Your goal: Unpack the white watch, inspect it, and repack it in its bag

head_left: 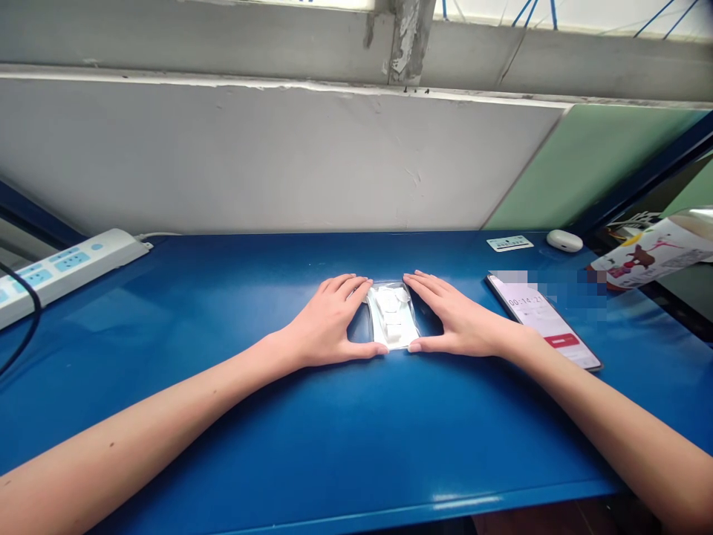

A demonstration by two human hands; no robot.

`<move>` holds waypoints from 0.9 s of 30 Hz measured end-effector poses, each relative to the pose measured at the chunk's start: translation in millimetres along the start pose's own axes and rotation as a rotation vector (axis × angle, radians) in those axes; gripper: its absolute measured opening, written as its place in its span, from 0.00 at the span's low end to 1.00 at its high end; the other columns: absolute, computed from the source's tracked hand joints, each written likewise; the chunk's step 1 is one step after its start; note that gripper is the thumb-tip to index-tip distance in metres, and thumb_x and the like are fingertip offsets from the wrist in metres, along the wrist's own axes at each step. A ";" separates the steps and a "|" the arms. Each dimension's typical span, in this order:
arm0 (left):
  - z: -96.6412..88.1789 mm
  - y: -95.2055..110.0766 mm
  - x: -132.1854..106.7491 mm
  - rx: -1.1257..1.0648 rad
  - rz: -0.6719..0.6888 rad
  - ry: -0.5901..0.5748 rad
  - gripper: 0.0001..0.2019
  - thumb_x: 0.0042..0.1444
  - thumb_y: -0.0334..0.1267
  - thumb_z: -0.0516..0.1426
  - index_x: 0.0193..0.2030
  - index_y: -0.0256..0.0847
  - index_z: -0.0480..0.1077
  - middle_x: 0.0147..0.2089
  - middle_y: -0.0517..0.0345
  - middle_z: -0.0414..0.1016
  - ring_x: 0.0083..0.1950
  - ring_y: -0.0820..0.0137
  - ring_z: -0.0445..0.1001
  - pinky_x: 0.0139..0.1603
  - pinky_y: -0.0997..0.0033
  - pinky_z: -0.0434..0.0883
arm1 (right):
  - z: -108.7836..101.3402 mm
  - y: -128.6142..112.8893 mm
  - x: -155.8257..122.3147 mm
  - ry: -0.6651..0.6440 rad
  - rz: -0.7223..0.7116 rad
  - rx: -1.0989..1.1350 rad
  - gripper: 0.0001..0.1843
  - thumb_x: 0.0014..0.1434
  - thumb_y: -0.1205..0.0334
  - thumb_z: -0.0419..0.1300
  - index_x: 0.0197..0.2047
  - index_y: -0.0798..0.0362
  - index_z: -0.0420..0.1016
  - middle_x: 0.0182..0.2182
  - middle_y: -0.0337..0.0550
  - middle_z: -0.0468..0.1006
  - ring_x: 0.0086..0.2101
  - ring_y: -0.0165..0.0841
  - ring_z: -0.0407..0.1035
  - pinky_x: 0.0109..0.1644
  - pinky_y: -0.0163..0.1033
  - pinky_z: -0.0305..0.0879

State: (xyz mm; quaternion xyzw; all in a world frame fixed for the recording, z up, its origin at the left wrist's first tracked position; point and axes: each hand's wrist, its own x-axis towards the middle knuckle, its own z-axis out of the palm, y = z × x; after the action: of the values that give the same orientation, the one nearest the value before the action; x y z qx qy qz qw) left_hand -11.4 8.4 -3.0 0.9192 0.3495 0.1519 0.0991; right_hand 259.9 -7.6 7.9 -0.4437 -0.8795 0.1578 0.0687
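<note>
A small clear plastic packet (394, 316) with white contents lies flat on the blue table (356, 431). What is inside looks like a white item with a round part and a block-like part; I cannot tell its exact kind. My left hand (337, 319) rests along the packet's left side, fingers stretched forward and thumb apart at its lower left corner. On the opposite side my right hand (445, 316) mirrors it, its fingertips by the upper right corner and its thumb by the lower right. Both palms face the packet with a gap beneath the curve of each thumb.
A phone (557, 327) showing a timer lies by my right forearm. Behind it are a white earbud case (564, 240), a printed card (509, 243) and a tilted printed container (651, 253). A power strip (72, 267) with a black cable (33, 327) sits at left. A wall (278, 156) bounds the back.
</note>
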 end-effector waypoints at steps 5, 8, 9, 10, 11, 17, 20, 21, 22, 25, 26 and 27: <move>-0.4 -0.8 0.2 0.003 0.010 -0.015 0.50 0.51 0.70 0.57 0.69 0.28 0.57 0.68 0.32 0.61 0.69 0.42 0.56 0.68 0.42 0.57 | -0.5 2.3 -1.0 0.019 -0.027 -0.025 0.57 0.54 0.30 0.59 0.73 0.60 0.47 0.70 0.63 0.53 0.69 0.56 0.45 0.69 0.62 0.52; -0.6 -1.3 0.4 -0.002 0.009 -0.024 0.50 0.52 0.70 0.57 0.69 0.30 0.57 0.68 0.33 0.61 0.70 0.42 0.56 0.68 0.42 0.57 | 0.4 3.6 -1.1 0.023 -0.044 -0.048 0.56 0.55 0.30 0.58 0.73 0.61 0.48 0.70 0.63 0.53 0.69 0.55 0.45 0.69 0.61 0.53; -0.6 -1.5 0.4 -0.001 0.010 -0.028 0.50 0.52 0.70 0.57 0.69 0.30 0.57 0.68 0.33 0.61 0.70 0.42 0.56 0.68 0.42 0.57 | 0.8 4.0 -1.2 0.021 -0.048 -0.056 0.56 0.55 0.30 0.58 0.73 0.62 0.48 0.70 0.64 0.53 0.69 0.55 0.45 0.69 0.61 0.53; -0.5 -1.5 0.3 0.002 0.011 -0.029 0.50 0.52 0.70 0.57 0.69 0.30 0.57 0.68 0.33 0.61 0.70 0.42 0.56 0.68 0.42 0.56 | 1.2 4.3 -1.3 0.022 -0.054 -0.061 0.56 0.56 0.30 0.57 0.73 0.62 0.48 0.70 0.64 0.53 0.69 0.55 0.45 0.69 0.61 0.53; -0.4 -1.5 0.3 0.002 0.012 -0.030 0.50 0.52 0.70 0.57 0.69 0.30 0.57 0.68 0.33 0.61 0.70 0.42 0.56 0.68 0.42 0.56 | 1.6 4.6 -1.5 0.025 -0.061 -0.064 0.56 0.56 0.31 0.57 0.73 0.62 0.47 0.70 0.64 0.53 0.69 0.55 0.45 0.69 0.62 0.54; -0.3 -0.3 0.0 -0.005 0.006 -0.016 0.48 0.53 0.67 0.58 0.69 0.31 0.57 0.68 0.34 0.61 0.70 0.42 0.56 0.68 0.42 0.56 | 2.0 5.4 -2.2 0.045 -0.064 -0.060 0.45 0.65 0.39 0.52 0.74 0.58 0.45 0.70 0.61 0.54 0.69 0.55 0.47 0.67 0.64 0.55; -0.5 0.0 -0.3 0.009 0.002 -0.033 0.48 0.54 0.67 0.57 0.70 0.30 0.56 0.70 0.33 0.59 0.70 0.42 0.55 0.68 0.42 0.56 | 2.2 5.0 -0.7 0.073 -0.059 -0.062 0.39 0.67 0.43 0.50 0.72 0.59 0.51 0.69 0.61 0.58 0.68 0.52 0.50 0.68 0.61 0.56; -0.6 0.0 -0.4 0.013 0.001 -0.038 0.48 0.54 0.66 0.57 0.70 0.30 0.55 0.70 0.33 0.58 0.71 0.42 0.54 0.68 0.42 0.56 | 2.4 4.9 -0.1 0.096 -0.057 -0.066 0.37 0.68 0.44 0.50 0.71 0.60 0.54 0.68 0.61 0.60 0.68 0.52 0.52 0.67 0.61 0.57; -0.6 0.1 -0.4 0.017 0.000 -0.040 0.48 0.54 0.66 0.56 0.70 0.30 0.55 0.71 0.34 0.57 0.71 0.42 0.54 0.68 0.42 0.56 | 2.5 4.8 0.6 0.129 -0.053 -0.074 0.35 0.68 0.45 0.50 0.69 0.60 0.58 0.66 0.61 0.63 0.67 0.51 0.55 0.67 0.60 0.58; -0.8 0.5 -0.4 0.031 0.006 -0.033 0.44 0.57 0.61 0.56 0.71 0.30 0.54 0.72 0.34 0.55 0.71 0.43 0.54 0.68 0.42 0.56 | 2.5 4.4 1.9 0.266 -0.039 -0.114 0.25 0.68 0.50 0.52 0.58 0.59 0.72 0.58 0.59 0.74 0.62 0.50 0.63 0.64 0.57 0.63; -1.0 0.7 -0.4 0.037 0.010 -0.031 0.42 0.58 0.58 0.56 0.70 0.29 0.55 0.72 0.34 0.56 0.71 0.43 0.54 0.68 0.43 0.56 | 2.2 4.3 2.1 0.308 -0.036 -0.126 0.21 0.68 0.51 0.53 0.53 0.57 0.75 0.55 0.57 0.77 0.60 0.49 0.65 0.63 0.57 0.65; -1.1 1.0 -0.3 0.042 0.012 -0.030 0.39 0.59 0.56 0.55 0.70 0.29 0.56 0.71 0.34 0.56 0.71 0.44 0.55 0.68 0.43 0.56 | 1.8 4.1 2.2 0.341 -0.035 -0.131 0.18 0.68 0.53 0.53 0.48 0.56 0.78 0.52 0.55 0.79 0.58 0.49 0.67 0.61 0.56 0.66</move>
State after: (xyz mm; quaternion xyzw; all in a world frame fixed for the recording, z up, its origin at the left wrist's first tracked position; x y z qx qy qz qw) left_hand -11.4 7.6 -1.7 0.9254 0.3453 0.1314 0.0841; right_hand 261.3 -4.0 4.7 -0.4520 -0.8712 0.0216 0.1905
